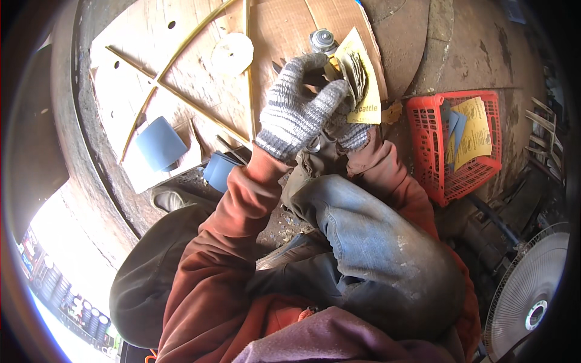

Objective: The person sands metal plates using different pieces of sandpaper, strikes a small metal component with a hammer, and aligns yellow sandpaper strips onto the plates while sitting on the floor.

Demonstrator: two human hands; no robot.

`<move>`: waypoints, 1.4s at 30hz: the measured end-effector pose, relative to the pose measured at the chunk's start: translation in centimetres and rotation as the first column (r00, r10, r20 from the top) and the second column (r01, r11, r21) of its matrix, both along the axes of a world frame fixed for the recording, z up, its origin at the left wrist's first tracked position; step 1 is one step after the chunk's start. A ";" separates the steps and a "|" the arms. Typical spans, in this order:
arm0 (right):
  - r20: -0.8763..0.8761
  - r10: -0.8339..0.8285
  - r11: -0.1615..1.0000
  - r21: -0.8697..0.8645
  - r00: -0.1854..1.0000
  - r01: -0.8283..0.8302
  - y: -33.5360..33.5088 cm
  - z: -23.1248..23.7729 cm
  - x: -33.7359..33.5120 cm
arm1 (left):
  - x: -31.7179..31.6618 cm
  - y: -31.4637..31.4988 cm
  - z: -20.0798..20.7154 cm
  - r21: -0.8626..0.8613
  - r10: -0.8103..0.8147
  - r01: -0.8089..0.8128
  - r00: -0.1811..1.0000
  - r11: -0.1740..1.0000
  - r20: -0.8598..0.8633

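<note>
My left hand (296, 106), in a grey-and-white striped knit glove, curls its fingers and thumb beside a fan of worn, grey-edged folded layers (357, 75). Whatever lies between its fingertips is mostly hidden. Those layers rest against a yellow printed sheet (367, 100), which stands tilted over the edge of a wooden board (278, 27). Behind the sheet's lower part, my right hand (350, 130), gloved alike, grips the sheet, its fingers largely covered. Just beyond my hands stands a round grey metal piece (324, 40).
Thin yellowish strips (203, 115) cross the board near a pale round disc (232, 54). Blue-grey curved pieces (161, 144) lie at left. On the right, a red plastic basket (428, 145) holds another yellow sheet (472, 133). A fan (526, 296) stands at lower right.
</note>
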State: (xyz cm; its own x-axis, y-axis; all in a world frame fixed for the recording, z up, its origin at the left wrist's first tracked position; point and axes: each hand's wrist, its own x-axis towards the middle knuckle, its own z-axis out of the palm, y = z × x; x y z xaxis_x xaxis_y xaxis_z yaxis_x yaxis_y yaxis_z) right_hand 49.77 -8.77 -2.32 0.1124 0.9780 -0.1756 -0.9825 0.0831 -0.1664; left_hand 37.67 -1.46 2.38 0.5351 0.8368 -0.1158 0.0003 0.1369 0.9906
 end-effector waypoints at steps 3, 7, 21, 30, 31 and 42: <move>0.186 0.019 0.988 -0.153 0.982 0.010 0.3 0.3 -0.2 | -0.6 -0.1 0.0 0.064 -0.011 0.013 1.000 0.998 -0.021; 0.250 -0.019 0.954 -0.285 0.968 0.093 0.6 -2.1 -0.4 | -1.0 0.5 -0.2 0.084 -0.042 0.045 0.998 0.995 -0.044; 0.872 0.478 0.875 -0.465 -0.100 0.132 1.2 -7.3 1.7 | -1.7 0.7 2.5 -0.287 -0.114 0.084 0.989 0.954 -0.091; 0.794 0.362 0.764 -0.553 0.488 0.332 2.1 -4.8 0.2 | -4.9 1.9 -1.6 -0.437 0.151 -0.176 0.984 0.882 -0.091; 0.740 0.342 0.683 -0.619 0.580 0.387 2.1 -3.3 -0.1 | -6.3 2.5 -2.3 -0.431 0.147 -0.184 0.982 0.883 -0.119; 0.601 0.068 0.832 -0.474 0.796 0.287 0.7 -1.0 3.4 | -13.1 5.3 -5.0 0.231 0.093 0.194 0.539 0.953 -0.837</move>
State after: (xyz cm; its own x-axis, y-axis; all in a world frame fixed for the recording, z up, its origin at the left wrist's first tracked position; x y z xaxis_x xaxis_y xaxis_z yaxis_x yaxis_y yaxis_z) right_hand 53.13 -8.09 -3.36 0.4633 0.7252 -0.5093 -0.6699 -0.0896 -0.7370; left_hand 24.56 3.84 -2.61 0.3558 0.8809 -0.3121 0.8387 -0.1537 0.5224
